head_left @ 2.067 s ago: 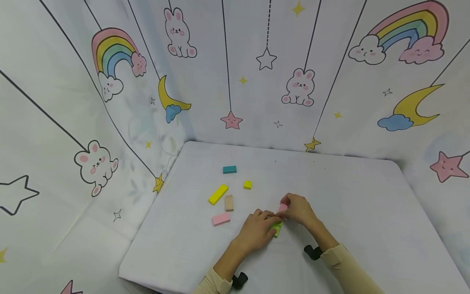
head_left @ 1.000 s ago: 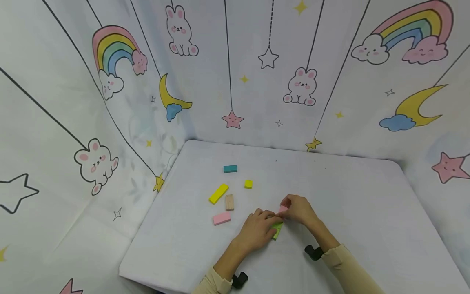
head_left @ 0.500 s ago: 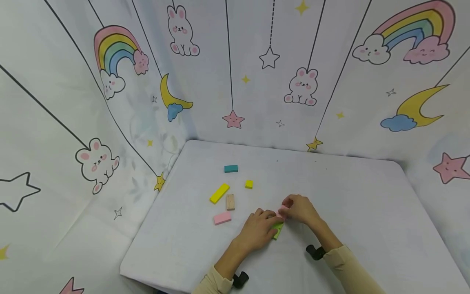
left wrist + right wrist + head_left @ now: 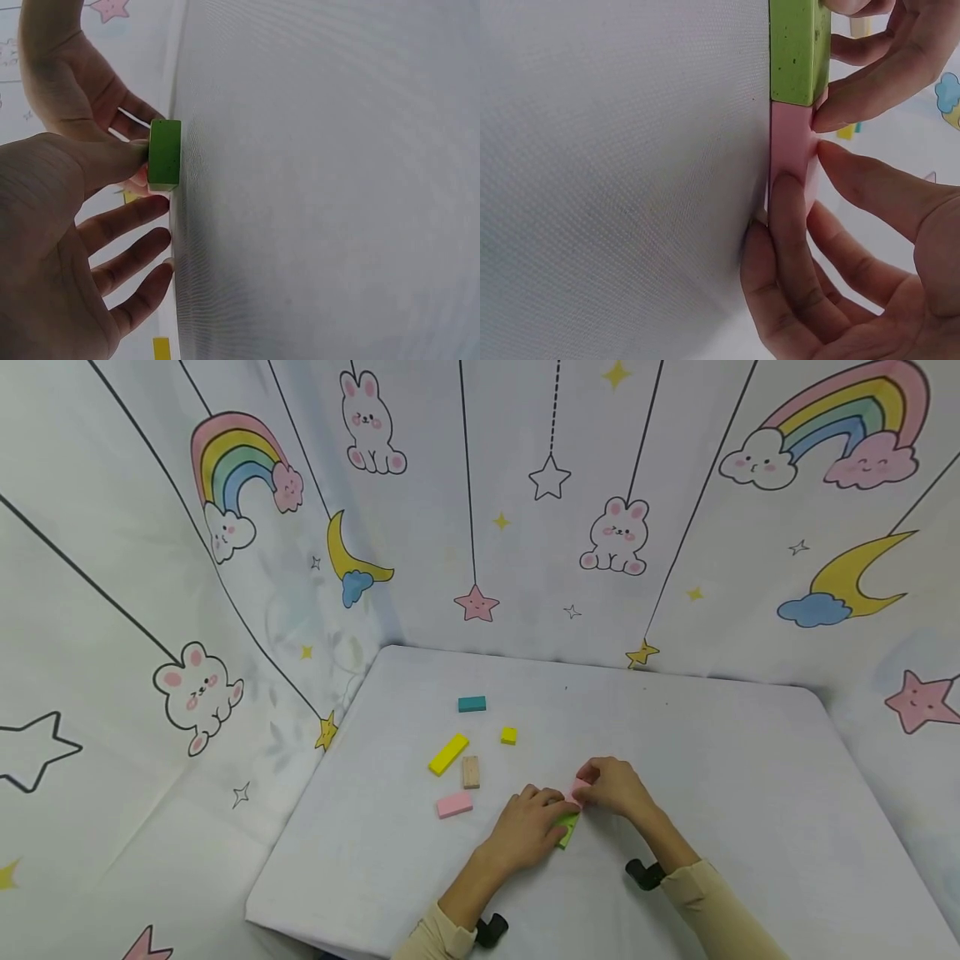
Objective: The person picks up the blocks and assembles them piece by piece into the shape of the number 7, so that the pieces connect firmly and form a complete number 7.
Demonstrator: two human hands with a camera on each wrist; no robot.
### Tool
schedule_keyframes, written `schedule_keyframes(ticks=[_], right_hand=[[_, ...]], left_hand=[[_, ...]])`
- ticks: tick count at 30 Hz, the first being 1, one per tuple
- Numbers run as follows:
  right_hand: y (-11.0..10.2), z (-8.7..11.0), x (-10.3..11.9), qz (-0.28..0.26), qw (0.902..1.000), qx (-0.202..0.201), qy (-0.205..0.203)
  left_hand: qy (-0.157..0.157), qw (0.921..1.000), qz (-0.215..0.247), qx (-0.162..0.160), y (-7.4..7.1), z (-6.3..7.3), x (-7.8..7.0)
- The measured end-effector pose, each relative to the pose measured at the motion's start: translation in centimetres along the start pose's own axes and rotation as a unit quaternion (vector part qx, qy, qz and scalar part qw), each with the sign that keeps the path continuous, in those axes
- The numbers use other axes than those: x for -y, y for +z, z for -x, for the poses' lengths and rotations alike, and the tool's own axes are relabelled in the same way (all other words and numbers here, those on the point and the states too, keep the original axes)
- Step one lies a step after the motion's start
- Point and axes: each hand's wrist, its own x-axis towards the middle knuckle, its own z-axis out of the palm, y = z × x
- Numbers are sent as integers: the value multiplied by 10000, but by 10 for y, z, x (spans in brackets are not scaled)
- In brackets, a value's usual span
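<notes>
A green block lies on the white-covered table, with my left hand holding it between thumb and fingers. Against its far end sits a pink block, end to end in the right wrist view. My right hand pinches this pink block, thumb on one side and fingertips on the other. The left index finger reaches over to the seam where the two blocks meet. In the left wrist view the near end of the green block faces the camera, and the left thumb presses on it.
To the left on the table lie a second pink block, a plain wooden block, a long yellow block, a small yellow block and a teal block. A patterned curtain stands behind the table.
Both hands stay almost in place on the two blocks. The right fingers shift slightly on the pink block, and the head view drifts a little. The other blocks lie as before.
</notes>
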Motion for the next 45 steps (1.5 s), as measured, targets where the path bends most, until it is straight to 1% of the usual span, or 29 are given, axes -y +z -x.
schedule_keyframes(ticks=[5,13,20,28,33,38,42,45], right_hand=[[1,-1,0,52,10000,-12,-4],[1,-2,0,39,9999,36,104],[2,-2,0,38,10000,28,26],[2,-4,0,30,10000,59,74],[1,-5,0,122,9999,104,-31],[-4,-6,3,274,9994,221,10],[-11,-7,7,338,9990,249,143],[-16,-11,11,339,9991,228,100]], left_hand=[[-23,10000,67,18,0,0,1],[-48,9999,107,19,1,0,1],[-49,10000,65,24,2,-1,2],[-13,10000,-58,33,2,0,3],[23,10000,-54,1,1,-2,3],[79,10000,-5,-59,1,-3,2],[77,10000,-52,-9,2,-4,1],[47,9999,-95,34,3,-4,0]])
